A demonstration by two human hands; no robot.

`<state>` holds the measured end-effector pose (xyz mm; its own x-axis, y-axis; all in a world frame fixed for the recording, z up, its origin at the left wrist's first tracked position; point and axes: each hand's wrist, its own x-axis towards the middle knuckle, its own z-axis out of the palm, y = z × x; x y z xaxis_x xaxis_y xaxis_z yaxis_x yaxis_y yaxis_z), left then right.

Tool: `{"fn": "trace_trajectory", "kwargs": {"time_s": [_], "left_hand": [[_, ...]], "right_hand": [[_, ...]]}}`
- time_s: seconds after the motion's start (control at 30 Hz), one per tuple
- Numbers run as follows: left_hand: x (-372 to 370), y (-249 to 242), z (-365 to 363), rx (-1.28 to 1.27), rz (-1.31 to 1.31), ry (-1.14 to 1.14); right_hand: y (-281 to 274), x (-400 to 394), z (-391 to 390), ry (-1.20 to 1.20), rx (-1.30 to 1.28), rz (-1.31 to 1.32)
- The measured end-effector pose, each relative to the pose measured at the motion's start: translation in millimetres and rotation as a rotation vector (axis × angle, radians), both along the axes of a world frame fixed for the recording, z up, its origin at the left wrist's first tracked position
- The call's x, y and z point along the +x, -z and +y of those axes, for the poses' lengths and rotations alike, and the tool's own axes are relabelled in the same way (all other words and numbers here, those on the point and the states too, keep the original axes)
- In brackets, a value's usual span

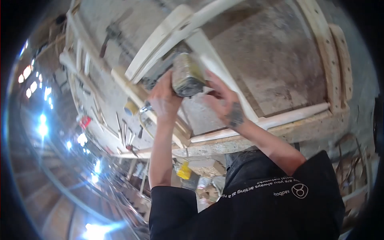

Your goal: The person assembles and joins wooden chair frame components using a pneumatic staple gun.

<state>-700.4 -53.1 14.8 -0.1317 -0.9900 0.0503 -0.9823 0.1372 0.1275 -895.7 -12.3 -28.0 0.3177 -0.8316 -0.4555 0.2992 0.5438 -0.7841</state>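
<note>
Both my hands are at a boxy, yellowish-tan block (pixel 185 72) with a dark, shiny end, held over the wooden frame; its exact kind cannot be made out. My left hand (pixel 165 96) is closed around its left side. On the other side, my right hand (pixel 224 98) has its curved fingers at the block's right edge, with the thumb lower down and slightly blurred. Beneath the block, a pale wooden slat (pixel 224 70) runs diagonally across the frame. A curved pale rail (pixel 160 42) lies just beyond my hands.
The work surface (pixel 276 60) carries a long front rail (pixel 296 115) and a drilled side post (pixel 330 60). A hammer (pixel 105 46) lies at the upper left. A tape roll (pixel 131 108) and several slim tools (pixel 126 136) are left of my arm. Below the edge is a yellow object (pixel 184 171).
</note>
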Motion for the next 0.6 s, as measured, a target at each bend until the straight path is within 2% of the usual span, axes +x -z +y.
{"fn": "trace_trajectory", "kwargs": {"time_s": [0.1, 0.17, 0.27, 0.33, 0.4, 0.53, 0.6], "left_hand": [[2, -40, 44, 0.252, 0.004, -0.331], [10, -68, 79, 0.479, -0.003, -0.561], [23, -109, 132, 0.503, 0.342, -0.892], [54, -120, 186, 0.6, 0.309, -0.978], [90, -122, 255, 0.674, 0.334, -1.157], [163, -120, 337, 0.764, -0.161, -1.39], [223, -92, 394, 0.542, -0.274, -1.379]], "right_hand": [[7, -28, 37, -0.081, -0.066, 0.128], [11, -40, 62, -0.134, -0.013, 0.201], [19, -49, 86, -0.224, -0.036, 0.249], [24, -42, 85, -0.242, -0.046, 0.275], [25, -30, 85, -0.249, -0.067, 0.292], [33, 20, 78, -0.228, -0.144, 0.355], [40, 53, 85, -0.213, -0.225, 0.383]]}}
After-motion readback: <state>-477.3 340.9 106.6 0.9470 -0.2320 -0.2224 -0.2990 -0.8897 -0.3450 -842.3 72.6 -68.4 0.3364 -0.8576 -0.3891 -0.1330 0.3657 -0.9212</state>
